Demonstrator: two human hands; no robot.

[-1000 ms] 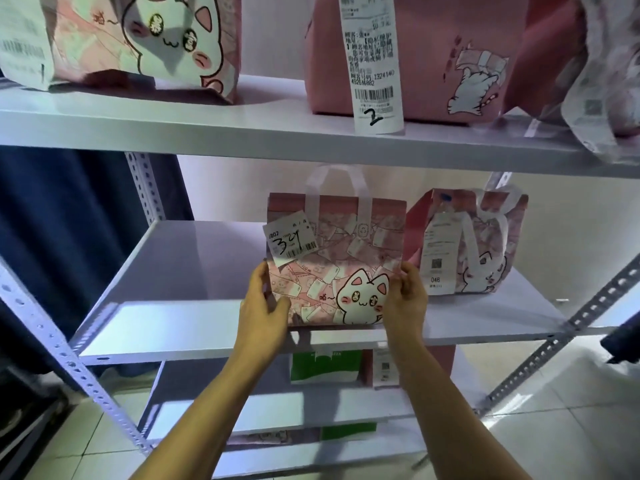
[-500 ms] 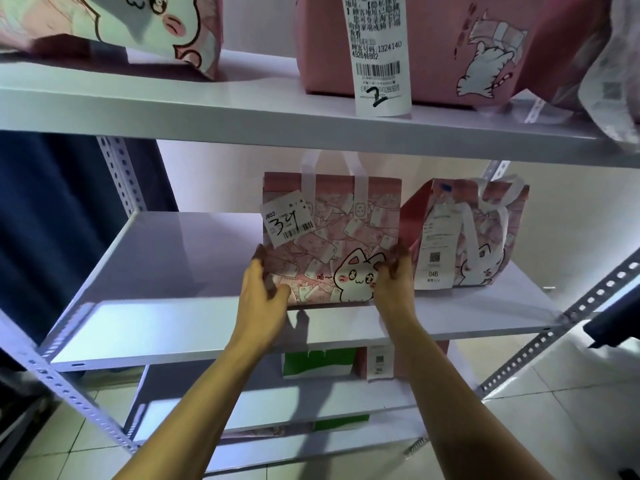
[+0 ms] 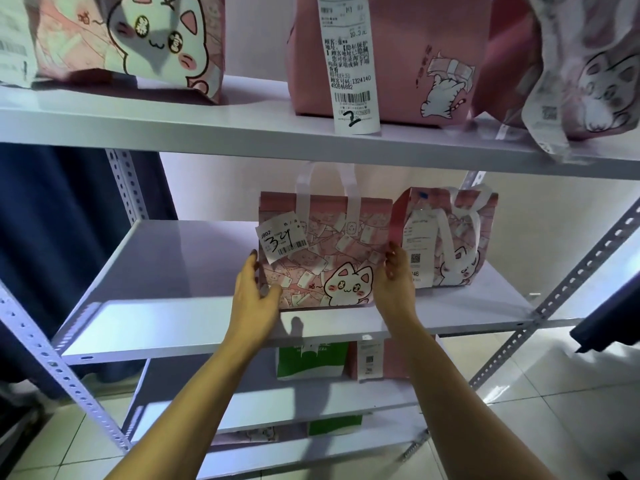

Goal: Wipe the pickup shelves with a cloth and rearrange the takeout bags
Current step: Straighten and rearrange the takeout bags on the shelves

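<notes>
Two hands hold one pink cat bag (image 3: 325, 251) upright on the middle shelf (image 3: 166, 271), near its front edge. Left hand (image 3: 254, 299) grips the bag's lower left edge, thumb across the front; right hand (image 3: 394, 282) presses flat against its right side, fingers (image 3: 391, 251) extended. Tag (image 3: 282, 242) marked "34" at upper left of bag. Second bag (image 3: 446, 237) stands just right, slightly farther back. Top shelf (image 3: 242, 129) carries three more bags.
</notes>
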